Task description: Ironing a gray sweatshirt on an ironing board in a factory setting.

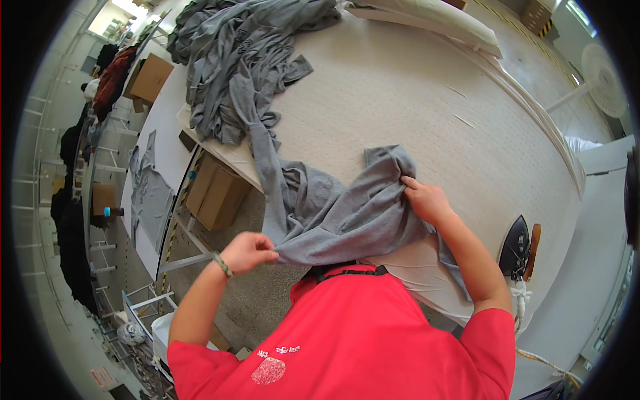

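A grey long-sleeved shirt (pixel 340 213) lies bunched along the near edge of the padded ironing table, partly hanging over it toward me. My left hand (pixel 252 251) pinches the garment's lower left edge, just off the table. With bent fingers, my right hand (pixel 425 199) grips the cloth at its right side. One sleeve (pixel 263 160) stretches up toward a large heap of grey garments (pixel 247 60) at the far left. Another strip of grey cloth hangs below my right forearm. Folds hide much of the shirt's shape.
A dark iron (pixel 515 245) stands at the table's right, beside a brown wooden piece (pixel 533 252). The pale ironing table (pixel 373 87) has a rolled cover (pixel 433 20) at its far edge. Cardboard boxes (pixel 218 195) sit under the left edge, near a side table with another grey shirt (pixel 151 193).
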The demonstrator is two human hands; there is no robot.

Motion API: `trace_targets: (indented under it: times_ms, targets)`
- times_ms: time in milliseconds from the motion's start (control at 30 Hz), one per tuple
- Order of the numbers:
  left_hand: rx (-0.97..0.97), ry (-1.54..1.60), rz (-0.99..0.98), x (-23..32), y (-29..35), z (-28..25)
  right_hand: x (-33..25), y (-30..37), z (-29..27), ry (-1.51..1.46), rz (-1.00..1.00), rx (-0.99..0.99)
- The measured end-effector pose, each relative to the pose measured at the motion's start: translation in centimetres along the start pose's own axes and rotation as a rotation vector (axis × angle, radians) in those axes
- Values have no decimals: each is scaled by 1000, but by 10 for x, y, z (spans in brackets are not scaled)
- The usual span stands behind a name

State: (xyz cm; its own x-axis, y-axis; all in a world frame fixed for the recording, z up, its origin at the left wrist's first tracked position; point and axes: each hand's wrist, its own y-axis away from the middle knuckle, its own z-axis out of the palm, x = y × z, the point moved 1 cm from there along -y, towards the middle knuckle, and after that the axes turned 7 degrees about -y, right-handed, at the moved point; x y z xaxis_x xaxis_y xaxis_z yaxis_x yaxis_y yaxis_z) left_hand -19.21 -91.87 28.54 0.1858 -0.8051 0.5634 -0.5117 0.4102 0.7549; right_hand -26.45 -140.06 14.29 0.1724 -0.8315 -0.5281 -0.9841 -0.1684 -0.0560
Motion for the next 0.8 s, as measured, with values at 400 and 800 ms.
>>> trace_targets:
  times_ms: [400, 800]
  targets:
    - [922, -749, 1290, 334, -42, -222, -124, 107, -302, -318, 392, 1303]
    - [1160, -537, 1439, 506, -143, -284, -333, 42, -295, -377, 438, 1548]
